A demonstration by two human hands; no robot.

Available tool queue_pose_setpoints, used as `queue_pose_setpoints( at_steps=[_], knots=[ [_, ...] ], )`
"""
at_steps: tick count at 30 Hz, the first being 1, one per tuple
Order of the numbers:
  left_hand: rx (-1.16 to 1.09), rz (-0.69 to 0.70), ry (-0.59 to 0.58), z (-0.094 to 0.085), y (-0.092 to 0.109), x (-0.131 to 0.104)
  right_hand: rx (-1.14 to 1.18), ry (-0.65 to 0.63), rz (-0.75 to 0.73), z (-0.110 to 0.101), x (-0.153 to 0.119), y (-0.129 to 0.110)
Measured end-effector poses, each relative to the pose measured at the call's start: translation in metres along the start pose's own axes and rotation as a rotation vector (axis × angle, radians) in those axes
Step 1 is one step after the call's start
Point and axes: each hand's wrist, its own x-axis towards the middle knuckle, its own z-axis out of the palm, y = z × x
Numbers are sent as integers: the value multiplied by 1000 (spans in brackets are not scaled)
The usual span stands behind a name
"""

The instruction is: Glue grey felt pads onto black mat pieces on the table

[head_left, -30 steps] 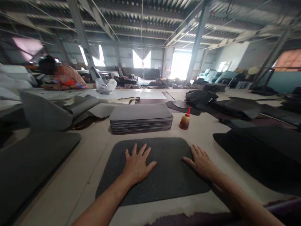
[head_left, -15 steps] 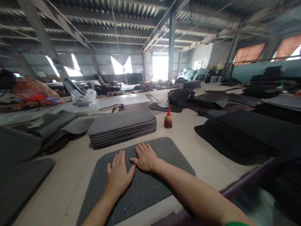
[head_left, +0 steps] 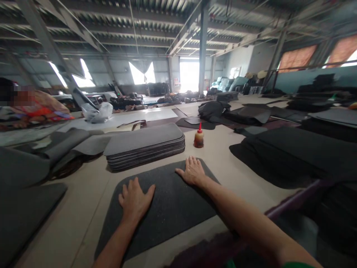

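A dark grey sheet with rounded corners (head_left: 170, 201) lies flat on the pale table (head_left: 95, 208) in front of me. My left hand (head_left: 135, 199) rests on its left part, fingers and thumb spread. Near the sheet's far right corner, my right hand (head_left: 192, 170) lies flat with the fingers apart. Neither hand holds anything. Behind the sheet sits a neat stack of similar grey pieces (head_left: 145, 143). A small bottle with a red nozzle (head_left: 199, 138) stands upright to the right of that stack.
Black material (head_left: 290, 156) is heaped on the right. Folded grey material (head_left: 67, 149) and another dark sheet (head_left: 28, 208) lie on the left. A person (head_left: 41, 106) leans over the table at the far left. A clear plastic bag (head_left: 99, 111) is near them.
My hands have moved apart over the sheet: the right one toward its far right corner, the left one slightly left. The view has shifted slightly.
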Motion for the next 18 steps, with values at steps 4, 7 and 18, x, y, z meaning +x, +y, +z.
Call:
queue_pose_setpoints(
  at_steps=[4,7,18],
  knots=[
    [3,10,-10,5,-1,0,-44,5,75,-13,-13,44],
    [19,11,-21,5,2,-2,-71,-10,119,-32,-20,75],
    [17,59,18,3,2,-3,-17,-28,-270,-27,-98,31]
  ],
)
